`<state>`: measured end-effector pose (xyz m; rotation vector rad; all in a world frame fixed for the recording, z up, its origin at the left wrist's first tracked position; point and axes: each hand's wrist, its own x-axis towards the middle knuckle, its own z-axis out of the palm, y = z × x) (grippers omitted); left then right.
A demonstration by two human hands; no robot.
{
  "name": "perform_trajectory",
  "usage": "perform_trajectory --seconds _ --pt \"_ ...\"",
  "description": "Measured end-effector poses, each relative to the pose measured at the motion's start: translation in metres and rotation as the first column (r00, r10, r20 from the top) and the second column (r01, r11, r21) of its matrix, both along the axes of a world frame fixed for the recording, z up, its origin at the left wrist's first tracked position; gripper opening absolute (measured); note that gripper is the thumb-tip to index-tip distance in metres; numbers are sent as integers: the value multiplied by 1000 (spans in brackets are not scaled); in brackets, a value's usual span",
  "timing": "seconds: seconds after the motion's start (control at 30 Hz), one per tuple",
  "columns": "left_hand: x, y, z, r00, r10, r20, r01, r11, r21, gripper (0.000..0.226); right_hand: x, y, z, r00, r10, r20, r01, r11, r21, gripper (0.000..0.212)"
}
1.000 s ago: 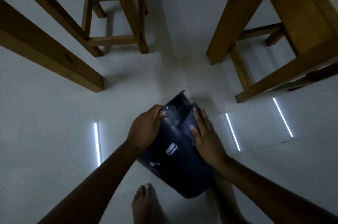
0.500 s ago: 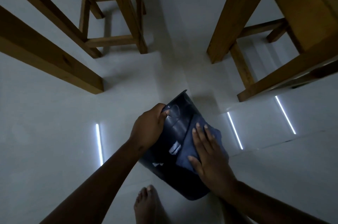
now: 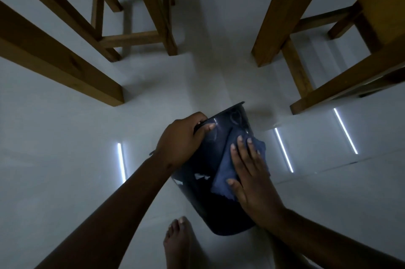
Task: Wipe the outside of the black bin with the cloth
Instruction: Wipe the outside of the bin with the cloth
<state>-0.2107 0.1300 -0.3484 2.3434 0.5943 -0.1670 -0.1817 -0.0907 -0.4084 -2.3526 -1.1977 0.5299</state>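
Note:
The black bin (image 3: 203, 167) lies tilted above the pale floor in the lower middle of the view, its open rim pointing away from me. My left hand (image 3: 182, 139) grips the rim at the bin's upper left. A dark blue cloth (image 3: 225, 172) is spread on the bin's outer wall. My right hand (image 3: 252, 178) lies flat on the cloth with fingers spread, pressing it against the bin's right side. The bin's underside is hidden.
Wooden furniture legs (image 3: 65, 64) stand at the upper left, and more wooden legs (image 3: 282, 20) at the upper right. A bare foot (image 3: 179, 244) rests on the glossy floor (image 3: 65, 159) just below the bin. Light strips reflect on the floor.
My right hand has slid with the cloth from the bin's rim area down along its right side. The left hand has kept its grip on the rim.

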Motion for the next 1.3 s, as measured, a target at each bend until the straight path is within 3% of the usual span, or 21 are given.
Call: perform_trajectory --seconds 0.1,0.2,0.27,0.37,0.43,0.57,0.63,0.73,0.83,0.93,1.0,1.07,1.17,1.2,1.3 --pt "11 -4 0 1000 -25 13 24 999 38 30 22 20 -1 995 32 95 -38 998 57 70" --pt "14 -5 0 1000 -6 -6 6 1000 1 30 42 25 -1 987 -119 -112 131 986 107 63" --pt "14 -4 -1 1000 -7 -30 7 1000 2 28 25 5 -2 982 -161 -99 164 986 25 62" --pt "11 -3 -2 1000 2 -31 -2 1000 6 23 -7 -11 -1 991 97 97 -91 994 -60 63" --pt "11 -2 -3 1000 6 -15 -6 1000 11 23 3 5 0 972 154 180 -149 988 -37 64" --pt "16 -4 -5 1000 17 -10 -17 1000 15 30 33 19 2 983 -142 -120 152 985 78 57" --pt "16 -4 -6 1000 20 -23 -20 1000 18 30 26 0 -1 969 -186 -161 195 980 38 55" --pt "12 -2 -8 999 32 -15 -31 999 23 24 5 -14 -2 1000 -2 -1 2 999 -40 58" --pt "11 1 -8 999 38 -2 -38 999 3 27 12 5 -2 967 182 176 -180 983 -29 62" --pt "15 -3 -6 999 50 -1 -50 999 -8 28 36 17 1 999 -24 -31 27 997 76 59" --pt "16 -4 -5 998 66 -15 -65 998 13 28 37 4 -2 973 -181 -146 188 981 35 57" --pt "12 -3 -6 997 73 -17 -72 997 15 29 18 -11 -2 991 -126 -52 124 992 -38 58" --pt "8 -1 -6 998 67 -5 -67 998 16 31 1 -8 -1 971 183 154 -169 980 -100 63" --pt "10 -1 -6 998 60 -4 -60 998 9 30 6 1 0 957 217 191 -201 974 -99 66" --pt "9 7 -1 999 12 -46 -18 990 -142 21 32 24 6 991 91 98 -88 995 -36 62"
